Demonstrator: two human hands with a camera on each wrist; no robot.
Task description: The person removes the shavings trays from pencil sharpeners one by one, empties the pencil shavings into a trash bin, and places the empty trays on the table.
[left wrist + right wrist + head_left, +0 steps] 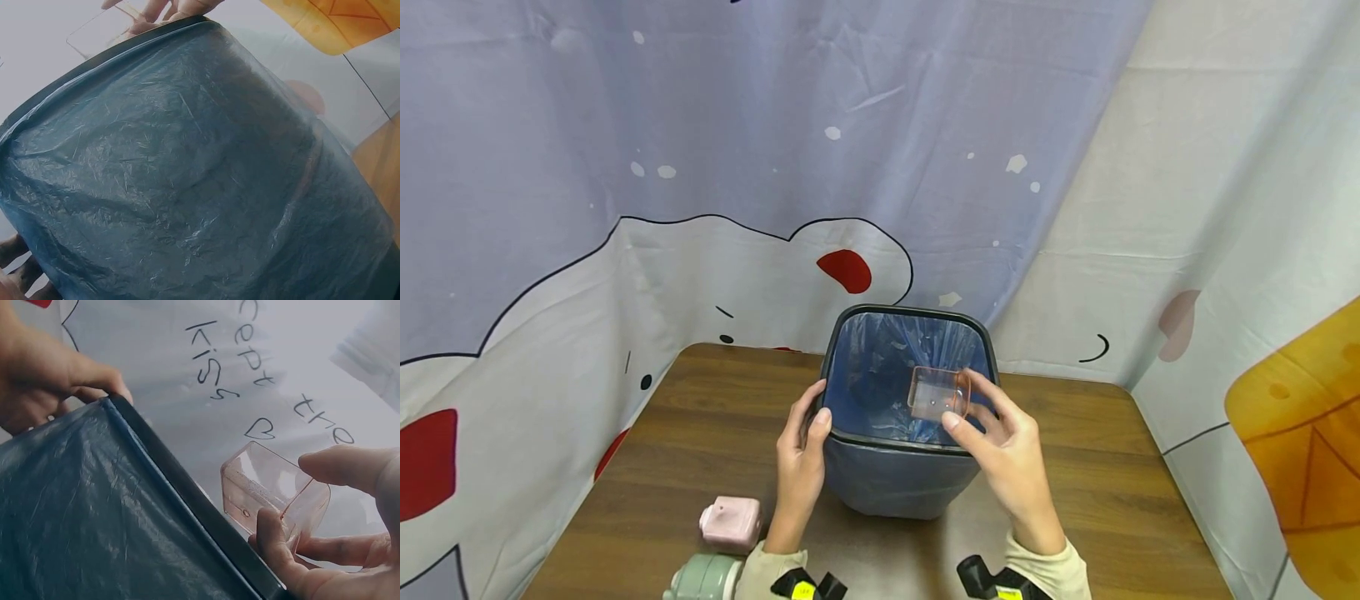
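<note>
A dark blue-grey trash can (901, 477) with a black rim and a translucent blue liner stands before me, its mouth toward me. My left hand (801, 454) holds its front left corner, thumb and fingers at the rim. Over the mouth, my right hand (1011, 454) pinches a small clear pink plastic box (934, 395) between thumb and fingers. The right wrist view shows this box (250, 481) as see-through and open-topped, close beside the rim (187, 494). In the left wrist view the liner-covered wall (187, 162) fills most of the picture.
A pink bottle-like container (732, 523) lies left of my left forearm, with a green container (706, 577) just nearer to me. Both are on the brown wooden table (1097, 483). A printed curtain (760, 125) hangs behind and around the table.
</note>
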